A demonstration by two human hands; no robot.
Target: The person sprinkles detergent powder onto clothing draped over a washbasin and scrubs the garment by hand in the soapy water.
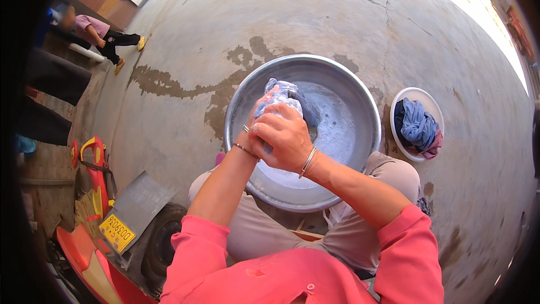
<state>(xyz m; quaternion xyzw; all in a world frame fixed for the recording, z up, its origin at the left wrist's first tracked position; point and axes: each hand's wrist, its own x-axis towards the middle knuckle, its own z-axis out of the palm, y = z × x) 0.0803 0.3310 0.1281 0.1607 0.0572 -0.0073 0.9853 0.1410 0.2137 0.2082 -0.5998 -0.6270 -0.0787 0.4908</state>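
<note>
Both hands are together over the left part of a wide metal basin [363, 93] holding sudsy water [335, 135]. A wet, foamy blue-grey cloth [283, 93] is bunched up between them, and a darker part of it hangs toward the water. My right hand [284, 137] lies on top, its fingers curled over the cloth. Beneath and to the left of it, my left hand [258, 109] grips the same cloth, though most of its fingers are hidden. Each wrist wears a metal bangle; the left also has a beaded bracelet.
Right of the basin, a white plastic basin [395, 133] holds blue, dark and pink clothes [417, 124]. Wet patches mark the cracked concrete floor [295, 17]. At left are a red and yellow ride-on toy [98, 177], a wheeled vehicle's tyre [162, 236], hanging dark trousers [59, 76] and a person [95, 29].
</note>
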